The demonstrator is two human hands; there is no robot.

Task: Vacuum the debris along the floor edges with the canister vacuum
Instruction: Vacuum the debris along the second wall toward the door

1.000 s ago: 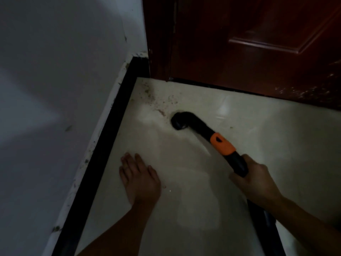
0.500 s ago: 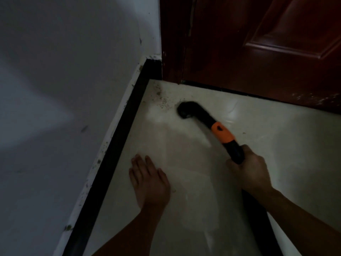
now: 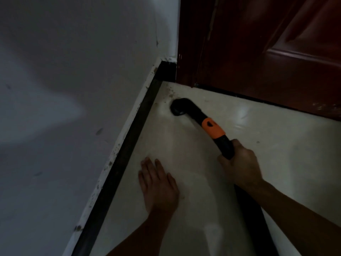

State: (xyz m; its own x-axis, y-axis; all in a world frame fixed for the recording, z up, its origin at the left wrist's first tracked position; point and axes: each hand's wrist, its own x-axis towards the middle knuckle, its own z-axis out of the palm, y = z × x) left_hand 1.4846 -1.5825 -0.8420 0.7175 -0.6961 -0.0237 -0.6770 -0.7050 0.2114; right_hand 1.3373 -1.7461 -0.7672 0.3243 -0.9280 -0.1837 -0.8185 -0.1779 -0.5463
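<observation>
Head view: right hand (image 3: 239, 167) grips the vacuum wand (image 3: 203, 121), nozzle (image 3: 178, 107) on the floor (image 3: 276, 163) near the corner debris (image 3: 170, 93). Left hand (image 3: 158, 185) lies flat, fingers extended.

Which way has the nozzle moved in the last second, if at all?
Yes. The nozzle has moved closer to the corner where baseboard meets door frame.
</observation>
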